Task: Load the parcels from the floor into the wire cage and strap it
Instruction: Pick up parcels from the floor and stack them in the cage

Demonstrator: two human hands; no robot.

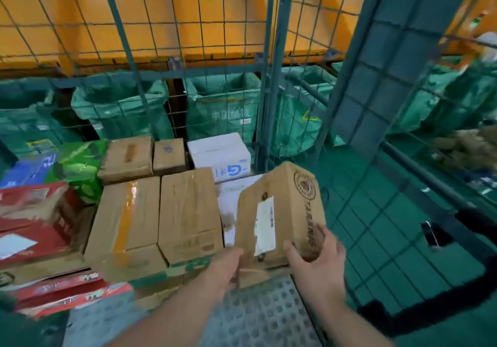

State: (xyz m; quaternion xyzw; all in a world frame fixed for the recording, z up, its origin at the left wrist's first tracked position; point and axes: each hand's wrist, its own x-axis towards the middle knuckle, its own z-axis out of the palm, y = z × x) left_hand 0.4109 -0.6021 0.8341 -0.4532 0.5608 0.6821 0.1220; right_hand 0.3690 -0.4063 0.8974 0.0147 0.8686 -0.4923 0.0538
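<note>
**Two hands holding a brown parcel (pixel 279 212) at the wire cage (pixel 269 77)**

One brown parcel, marked with a white label and a round stamp, is held tilted above the grey studded base plate (pixel 263 317). Its top is leaned away toward the cage's corner post. It is gripped by both bare hands. The left hand (pixel 224 267) is curled round the lower left edge, though its fingertips are lost in blur. The right hand (pixel 320 259) is clasped round the near right corner, with the thumb laid on the labelled face and the fingers spread on the side face.

Just left of the parcel, two larger taped boxes (pixel 188 207) are set side by side inside the cage. Behind them a white box with blue print (pixel 220 155) is seen. Red cartons (pixel 32 225) and a green pack (pixel 78 166) are piled at the far left. Through the mesh, green sacks (pixel 118 104) are lined up below an orange wall (pixel 161 24).
</note>
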